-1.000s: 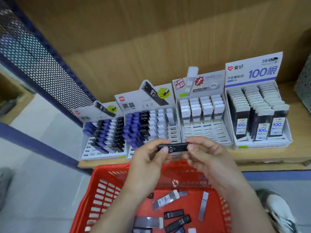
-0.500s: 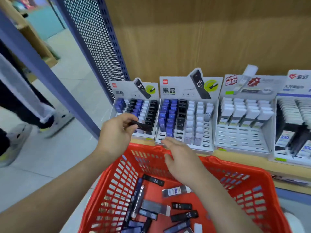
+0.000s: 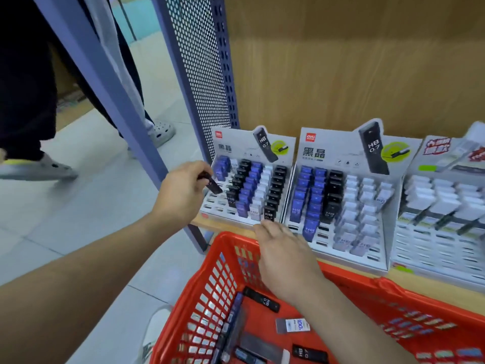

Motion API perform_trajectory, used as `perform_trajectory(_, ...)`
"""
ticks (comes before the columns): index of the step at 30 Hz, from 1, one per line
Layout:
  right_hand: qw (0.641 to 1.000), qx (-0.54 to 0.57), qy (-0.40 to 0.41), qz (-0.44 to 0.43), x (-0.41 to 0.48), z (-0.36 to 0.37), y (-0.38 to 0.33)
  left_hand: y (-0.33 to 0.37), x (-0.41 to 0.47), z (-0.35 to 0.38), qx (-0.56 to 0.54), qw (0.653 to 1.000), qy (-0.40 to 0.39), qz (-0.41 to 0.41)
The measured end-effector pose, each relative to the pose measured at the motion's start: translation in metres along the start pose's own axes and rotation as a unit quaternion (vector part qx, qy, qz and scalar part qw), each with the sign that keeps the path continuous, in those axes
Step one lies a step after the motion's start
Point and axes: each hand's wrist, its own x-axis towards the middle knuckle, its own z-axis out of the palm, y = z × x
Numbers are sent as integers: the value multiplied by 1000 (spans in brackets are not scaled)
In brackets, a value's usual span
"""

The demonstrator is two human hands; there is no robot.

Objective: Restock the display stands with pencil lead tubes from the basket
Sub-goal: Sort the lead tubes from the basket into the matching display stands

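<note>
1. The left hand (image 3: pixel 183 190) has moved away from the right hand (image 3: pixel 286 256), which was sharing the black tube (image 3: pixel 211 183) a second ago, and is now carrying it alone over the left stand (image 3: pixel 236 145).
2. The left hand is pinching the black tube between thumb and fingers; the tube is tilting, with its lower end just above the empty slots at the front left of this stand.
3. The right hand is holding nothing; its fingers are lying loosely straight over the far rim of the red basket (image 3: pixel 210 298), with the fingertips near the front edge of the left stand.
4. The left stand is holding columns of blue, black and white tubes.
5. The middle stand (image 3: pixel 338 153) is also holding blue, black and white tubes, with some front slots empty.
6. The right stand (image 3: pixel 441 248) is holding white-capped tubes in its back rows.
7. In the basket, several tubes are lying flat: a black one (image 3: pixel 262 299), a clear one with a "100" label (image 3: pixel 292 325) and another black one (image 3: pixel 309 353).
</note>
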Motion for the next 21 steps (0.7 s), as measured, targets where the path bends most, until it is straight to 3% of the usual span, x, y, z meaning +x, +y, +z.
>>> perform_trajectory(11,998,-62,13,4,7,-1,-4,-8,-6,24,-13,994,-79,72)
perform_trajectory(16,998,-60,9,-4,2,3,0,-7,-6,22,21,980,-91,178)
perform_trajectory(21,999,-27,13,-10,-1,6,2,-8,-12,24,43,968,-115,217)
